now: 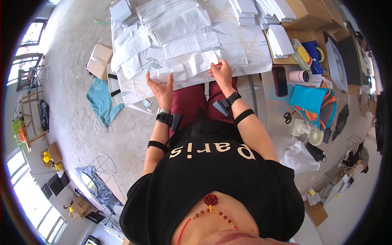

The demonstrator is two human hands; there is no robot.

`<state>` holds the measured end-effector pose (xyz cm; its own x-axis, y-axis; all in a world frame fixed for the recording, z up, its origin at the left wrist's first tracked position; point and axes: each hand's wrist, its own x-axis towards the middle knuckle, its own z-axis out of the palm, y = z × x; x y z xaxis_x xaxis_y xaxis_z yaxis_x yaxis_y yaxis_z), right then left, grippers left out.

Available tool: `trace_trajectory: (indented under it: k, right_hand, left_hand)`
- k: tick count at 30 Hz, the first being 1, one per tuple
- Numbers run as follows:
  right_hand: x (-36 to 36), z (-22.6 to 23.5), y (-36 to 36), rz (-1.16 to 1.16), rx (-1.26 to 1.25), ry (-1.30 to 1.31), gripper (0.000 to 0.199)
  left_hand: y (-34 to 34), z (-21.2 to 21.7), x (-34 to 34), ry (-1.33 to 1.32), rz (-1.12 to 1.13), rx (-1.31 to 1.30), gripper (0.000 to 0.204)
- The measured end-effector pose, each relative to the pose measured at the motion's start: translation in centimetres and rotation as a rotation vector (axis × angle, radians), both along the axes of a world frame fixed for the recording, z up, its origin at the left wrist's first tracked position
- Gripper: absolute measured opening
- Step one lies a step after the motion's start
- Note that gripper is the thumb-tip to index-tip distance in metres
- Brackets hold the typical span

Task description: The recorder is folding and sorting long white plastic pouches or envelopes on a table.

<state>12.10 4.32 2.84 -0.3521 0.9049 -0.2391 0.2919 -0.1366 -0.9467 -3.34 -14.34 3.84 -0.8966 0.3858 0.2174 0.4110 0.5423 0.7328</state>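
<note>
At the near edge of the table (257, 67), a flat white strip (196, 67), of paper or thin plastic, lies across the space between my hands. My right hand (222, 76) pinches a small, brighter white piece (211, 61) at the strip's right part; its fingers are bent together. My left hand (162, 88) is at the strip's left end, thumb and fingers apart and holding nothing. Whether its fingertips touch the strip is hard to see. Just beyond, another flat white strip (192, 44) lies in front of a wide pile of similar white pieces (175, 24).
Stacks of folded white pieces (281, 41) stand at the table's far right. Beside them is an open cardboard box (286, 60) with tape rolls. A phone (280, 81), pink cup (299, 76), blue bag (312, 104), scissors (288, 117) and small fan (312, 134) sit at right.
</note>
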Motion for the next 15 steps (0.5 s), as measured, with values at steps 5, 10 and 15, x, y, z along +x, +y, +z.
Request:
trace_trajectory:
  k: [5, 10, 15]
  right_hand:
    - [0.3, 0.2, 0.8, 0.010, -0.070, -0.010, 0.021]
    - [0.5, 0.4, 0.5, 0.037, -0.045, -0.038, 0.018]
    - [1.0, 0.2, 0.3, 0.023, 0.006, -0.045, 0.018]
  left_hand:
    - [1.1, 1.1, 0.5, -0.115, -0.087, 0.023, 0.087]
    - [1.1, -0.3, -0.1, -0.072, -0.095, 0.050, 0.079]
    - [1.1, -1.6, -1.2, -0.134, -0.091, 0.128, 0.077]
